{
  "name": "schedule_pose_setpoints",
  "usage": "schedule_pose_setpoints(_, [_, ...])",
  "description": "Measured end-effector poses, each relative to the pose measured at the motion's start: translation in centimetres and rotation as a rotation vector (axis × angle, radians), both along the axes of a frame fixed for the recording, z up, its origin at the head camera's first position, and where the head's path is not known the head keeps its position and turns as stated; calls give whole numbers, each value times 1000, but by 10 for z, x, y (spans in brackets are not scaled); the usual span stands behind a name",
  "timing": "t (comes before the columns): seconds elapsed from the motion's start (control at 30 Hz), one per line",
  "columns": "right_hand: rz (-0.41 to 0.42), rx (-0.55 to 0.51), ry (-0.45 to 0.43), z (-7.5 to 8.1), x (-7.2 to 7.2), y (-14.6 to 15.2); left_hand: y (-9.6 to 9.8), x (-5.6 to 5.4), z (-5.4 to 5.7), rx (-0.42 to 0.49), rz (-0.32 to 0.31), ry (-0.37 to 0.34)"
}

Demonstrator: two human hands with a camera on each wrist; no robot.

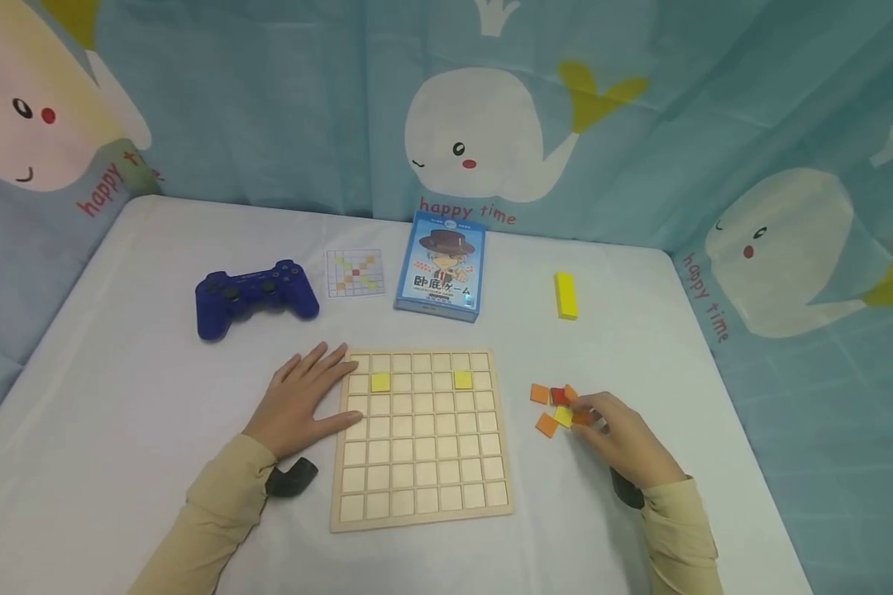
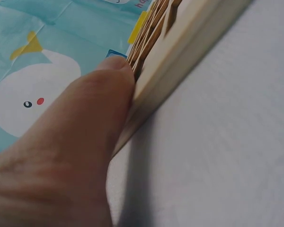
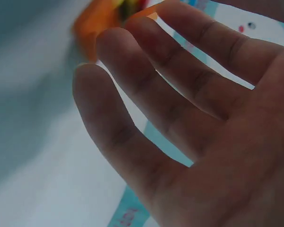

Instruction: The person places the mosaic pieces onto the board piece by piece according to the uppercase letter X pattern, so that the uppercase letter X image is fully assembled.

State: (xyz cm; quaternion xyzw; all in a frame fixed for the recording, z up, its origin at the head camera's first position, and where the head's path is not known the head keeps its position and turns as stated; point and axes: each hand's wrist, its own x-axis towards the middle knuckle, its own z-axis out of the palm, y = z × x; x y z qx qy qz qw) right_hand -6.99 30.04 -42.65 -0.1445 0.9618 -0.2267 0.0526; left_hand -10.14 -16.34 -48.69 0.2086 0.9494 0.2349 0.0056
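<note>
A square wooden grid board lies on the table, with one yellow tile in its upper left area and another yellow tile towards the upper right. My left hand rests at the board's left edge, fingers spread; in the left wrist view the thumb presses against the wooden rim. To the right of the board, my right hand reaches into a small group of tiles, its fingertips touching an orange tile. Beside them lie a red tile, a yellow tile and more orange tiles.
Behind the board stand a blue game box and a printed pattern card. A blue game controller lies at the left, and a yellow block at the back right. A whale-print curtain borders the white table.
</note>
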Motion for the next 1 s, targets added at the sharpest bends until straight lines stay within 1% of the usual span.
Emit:
schedule_pose_setpoints(0.1, [-32,4,18,-7,4,7,-1,0,1,2,0,-12])
schedule_pose_setpoints(0.23, [-47,0,53,-14,7,14,-1,1,1,-1,1,-20])
schedule_pose_setpoints(0.5, [-51,21,75,-21,5,19,-1,1,-2,15,7,21])
schedule_pose_setpoints(0.6, [-59,37,88,-23,5,19,0,1,-3,17,7,17])
schedule_pose_setpoints(0.8, [-59,58,91,-22,8,22,-1,0,-4,4,8,2])
schedule_pose_setpoints(1.0, [-72,80,121,-14,17,26,-1,0,-3,10,8,17])
